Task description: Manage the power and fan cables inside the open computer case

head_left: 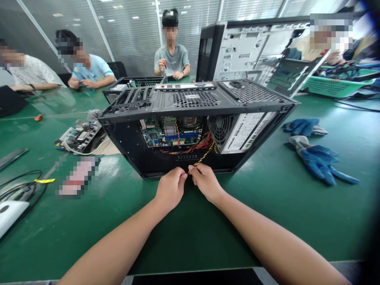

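Observation:
A black computer case lies open toward me, its perforated back panel facing up. Inside are a green motherboard and a power supply with a fan grille. From the power supply a twisted yellow-and-black cable runs down to the case's front edge. My right hand pinches this cable near its end. Close beside it, my left hand has thumb and finger pressed together at the cable's end; the tip is hidden by the fingers. Red and multicoloured wires lie bundled behind them.
Blue-and-grey gloves lie at the right. A second open case stands behind, near a green basket of cables. Loose circuit boards, a pixelated pink object and black cables are at the left. Several people sit across the table.

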`<state>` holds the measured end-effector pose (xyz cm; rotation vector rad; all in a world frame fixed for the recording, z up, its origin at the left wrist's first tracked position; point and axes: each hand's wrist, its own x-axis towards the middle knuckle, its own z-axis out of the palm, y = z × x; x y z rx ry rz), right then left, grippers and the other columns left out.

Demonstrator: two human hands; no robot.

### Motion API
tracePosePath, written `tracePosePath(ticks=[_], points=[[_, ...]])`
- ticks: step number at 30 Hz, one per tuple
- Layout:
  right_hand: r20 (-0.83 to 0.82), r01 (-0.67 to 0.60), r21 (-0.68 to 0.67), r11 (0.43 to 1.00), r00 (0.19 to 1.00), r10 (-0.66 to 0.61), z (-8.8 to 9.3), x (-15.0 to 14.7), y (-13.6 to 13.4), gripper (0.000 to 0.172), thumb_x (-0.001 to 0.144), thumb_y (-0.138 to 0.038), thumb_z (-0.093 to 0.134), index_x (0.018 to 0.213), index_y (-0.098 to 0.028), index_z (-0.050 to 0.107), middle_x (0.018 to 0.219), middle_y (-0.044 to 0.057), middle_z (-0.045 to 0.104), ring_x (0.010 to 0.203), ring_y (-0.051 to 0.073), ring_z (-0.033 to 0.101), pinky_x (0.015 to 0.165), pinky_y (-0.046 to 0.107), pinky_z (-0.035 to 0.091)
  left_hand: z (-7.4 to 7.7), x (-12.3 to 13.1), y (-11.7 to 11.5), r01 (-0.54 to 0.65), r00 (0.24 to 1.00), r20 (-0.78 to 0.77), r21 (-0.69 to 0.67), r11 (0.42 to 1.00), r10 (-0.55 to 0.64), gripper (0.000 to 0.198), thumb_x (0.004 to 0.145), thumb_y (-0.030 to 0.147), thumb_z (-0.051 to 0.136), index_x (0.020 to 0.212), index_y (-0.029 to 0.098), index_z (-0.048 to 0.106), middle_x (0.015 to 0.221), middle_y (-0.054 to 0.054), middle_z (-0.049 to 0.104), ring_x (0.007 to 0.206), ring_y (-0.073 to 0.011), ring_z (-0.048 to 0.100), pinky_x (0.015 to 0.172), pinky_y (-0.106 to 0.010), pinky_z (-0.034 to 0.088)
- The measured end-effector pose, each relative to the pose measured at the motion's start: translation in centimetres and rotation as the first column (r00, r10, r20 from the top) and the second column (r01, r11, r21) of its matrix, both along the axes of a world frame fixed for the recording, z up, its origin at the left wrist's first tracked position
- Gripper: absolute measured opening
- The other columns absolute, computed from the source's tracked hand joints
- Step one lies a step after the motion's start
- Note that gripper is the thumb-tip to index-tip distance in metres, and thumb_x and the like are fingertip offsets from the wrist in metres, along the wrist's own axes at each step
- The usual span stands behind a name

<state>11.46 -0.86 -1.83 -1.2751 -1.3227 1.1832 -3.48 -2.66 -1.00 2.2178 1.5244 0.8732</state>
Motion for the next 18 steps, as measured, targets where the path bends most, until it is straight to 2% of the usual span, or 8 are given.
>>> tracePosePath(ticks=[9, 18], points=[[-0.015, -0.004, 0.017, 1.0, 1.0, 0.004, -0.34, -0.01, 0.09, 0.04, 0.085, -0.049, 0.06, 0.061, -0.022, 0.045, 0.048, -0.005, 0.045, 0.046, 0.011, 0.041, 0.049, 0.027, 0.033, -0.49, 0.06, -0.01, 0.043, 0.999, -0.015, 0.106, 0.993, -0.041, 0.003, 0.093, 0.02, 0.052, 0.092, 0.02, 0.055, 0.087, -0.004, 0.064, 0.08, -0.0179, 0.061, 0.073, -0.031, 0.048], [0.014, -0.046, -0.01, 0.999, 0.999, 0.046, -0.04, 0.09, 0.19, 0.041, 0.084, -0.052, 0.06, 0.059, -0.022, 0.046, 0.046, -0.004, 0.047, 0.045, 0.012, 0.043, 0.048, 0.027, 0.035, -0.2, 0.04, -0.08, 0.002, 1.0, -0.028, 0.054, 0.999, -0.001, 0.013, 0.095, 0.024, 0.05, 0.083, 0.021, 0.055, 0.078, -0.002, 0.065, 0.072, -0.0167, 0.062, 0.068, -0.029, 0.047]])
